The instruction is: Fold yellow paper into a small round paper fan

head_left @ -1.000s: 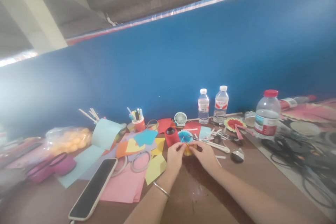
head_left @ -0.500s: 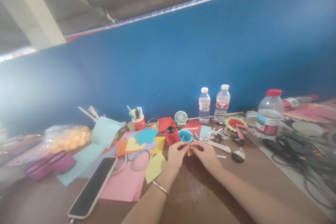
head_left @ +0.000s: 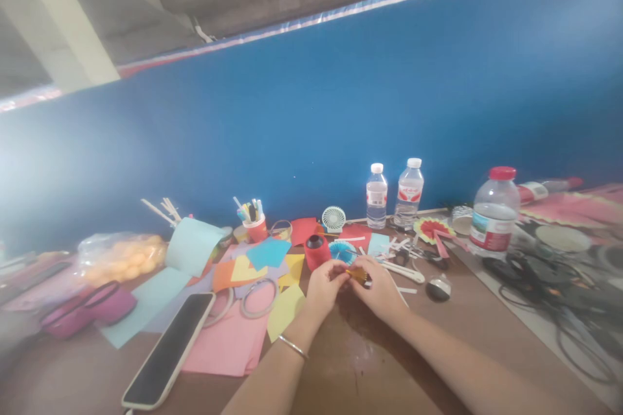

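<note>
Between my two hands is a small folded piece of yellow-orange paper [head_left: 357, 273], with pleats showing at its right end. My left hand [head_left: 327, 285] pinches its left end between thumb and fingers. On the other side, my right hand [head_left: 378, 288] closes its fingers around the pleated end. Just behind the hands lie a blue pleated paper rosette [head_left: 342, 251] and a red spool of thread [head_left: 317, 251]. A white-handled tool [head_left: 402, 271] rests by the right fingers, partly covered by them.
Coloured paper sheets [head_left: 221, 343], a phone [head_left: 168, 350] and tape rings [head_left: 259, 298] lie to the left. Water bottles [head_left: 409, 194] stand at the back, and a larger red-capped bottle [head_left: 495, 214] at right. Black cables [head_left: 545, 292] tangle on the right. A blue panel [head_left: 302, 123] rises behind.
The folded yellow paper has turned so that its pleated end now shows to the right, between the fingers. My right hand has shifted its grip slightly. The camera view has moved a little.
</note>
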Demonstrator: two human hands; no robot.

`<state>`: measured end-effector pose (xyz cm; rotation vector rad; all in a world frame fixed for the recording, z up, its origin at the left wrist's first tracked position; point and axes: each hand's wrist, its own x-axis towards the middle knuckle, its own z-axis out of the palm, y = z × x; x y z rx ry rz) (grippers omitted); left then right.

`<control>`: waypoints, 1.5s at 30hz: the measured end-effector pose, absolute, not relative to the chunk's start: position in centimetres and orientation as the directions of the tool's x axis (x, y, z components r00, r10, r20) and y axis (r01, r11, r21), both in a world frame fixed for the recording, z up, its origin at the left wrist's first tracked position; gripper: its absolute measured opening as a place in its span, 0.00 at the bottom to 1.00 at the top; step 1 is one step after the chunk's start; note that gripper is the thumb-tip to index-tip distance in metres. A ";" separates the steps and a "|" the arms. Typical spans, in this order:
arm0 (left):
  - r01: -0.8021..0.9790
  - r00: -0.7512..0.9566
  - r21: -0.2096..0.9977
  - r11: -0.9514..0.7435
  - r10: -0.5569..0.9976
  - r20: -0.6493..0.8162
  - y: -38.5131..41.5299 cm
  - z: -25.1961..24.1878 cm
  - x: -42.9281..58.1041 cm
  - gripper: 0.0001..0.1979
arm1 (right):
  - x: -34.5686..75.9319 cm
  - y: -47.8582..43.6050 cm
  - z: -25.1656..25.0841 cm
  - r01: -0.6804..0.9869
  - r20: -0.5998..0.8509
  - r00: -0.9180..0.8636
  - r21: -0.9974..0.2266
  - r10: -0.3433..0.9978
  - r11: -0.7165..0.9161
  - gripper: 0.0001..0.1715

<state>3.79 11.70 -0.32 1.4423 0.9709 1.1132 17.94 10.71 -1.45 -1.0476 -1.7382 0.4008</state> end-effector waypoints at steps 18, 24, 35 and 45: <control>0.423 0.254 0.724 -0.544 0.839 0.482 11.0 1.0 2.8 0.05 | 18.9 11.4 -1.6 0.499 0.588 -0.202 -0.626 0.783 0.599 0.08; 0.398 0.212 0.755 -0.520 0.853 0.476 11.4 0.8 2.6 0.07 | 19.6 11.6 -1.3 0.512 0.604 -0.226 -0.594 0.764 0.621 0.09; 0.280 0.190 0.903 -0.325 0.941 0.280 11.8 0.6 2.6 0.09 | 19.8 11.9 -1.4 0.419 0.614 -0.234 -0.636 0.754 0.648 0.10; 0.043 0.099 0.978 -0.206 0.975 0.201 12.4 -0.8 3.4 0.11 | 18.0 11.8 -1.7 0.046 0.307 0.041 -0.951 0.951 0.305 0.18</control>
